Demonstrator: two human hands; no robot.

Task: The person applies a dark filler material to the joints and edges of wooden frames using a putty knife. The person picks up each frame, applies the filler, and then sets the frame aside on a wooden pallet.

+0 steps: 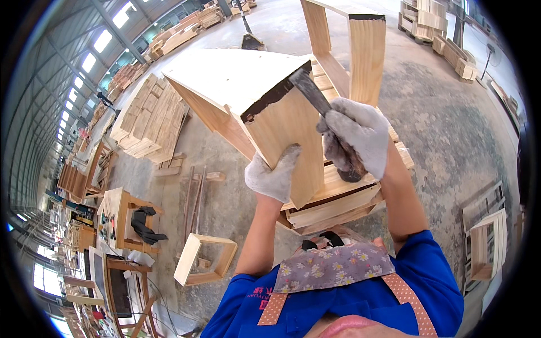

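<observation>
Floral apron (pixel 332 267) below me, my left hand (pixel 273 174) gripping wooden box (pixel 253 101), right hand (pixel 355 138) clenched around scraper (pixel 313 93).

The open-sided pale wooden box (pixel 256 96) is bare, unvarnished timber, matt, with fine straight grain; its cut edges carry a dull black coating. The dark metal tool with a worn handle (pixel 324 115) looks dull grey, scuffed and unpolished. Both the left hand (pixel 273 173) and the right hand (pixel 355 138) wear off-white knitted cotton gloves, soft, matt and grimy at the fingertips. The stack of pale wooden frames (pixel 338 200) beneath shows the same raw, sawn finish. The grey concrete floor (pixel 451 124) is rough, mottled and dusty. The floral-print cloth apron bib (pixel 332 267) is thin woven fabric, matt.
</observation>
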